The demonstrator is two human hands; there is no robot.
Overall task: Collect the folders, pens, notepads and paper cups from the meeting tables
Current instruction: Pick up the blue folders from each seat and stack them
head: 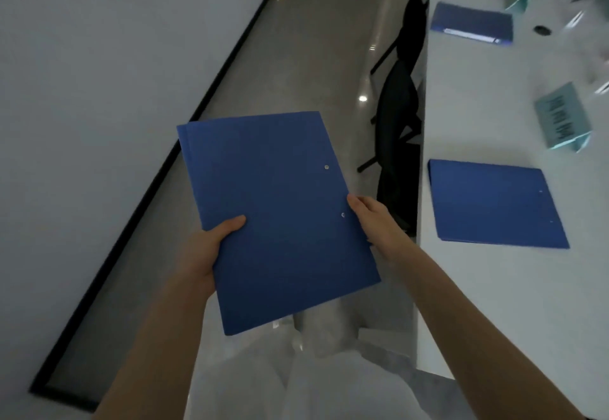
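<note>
Blue folder (pixel 276 218) held up between both hands, over the floor — left hand (pixel 211 248) gripping its left edge with thumb on the cover, right hand (pixel 374 222) clamped on its right edge. Hands apart, a folder's width between them. Right of the right hand, second blue folder (pixel 496 203) flat on white table (pixel 494 287); beyond it, third blue folder (pixel 473 24) — blurred.

Both bare forearms reach forward from the bottom edge towards 12 o'clock. The left hand (pixel 211 248) grips the blue folder (pixel 280 218) at its 8 o'clock edge, thumb on top. The right hand (pixel 374 220) holds its 3 o'clock edge, fingers curled underneath.
</note>
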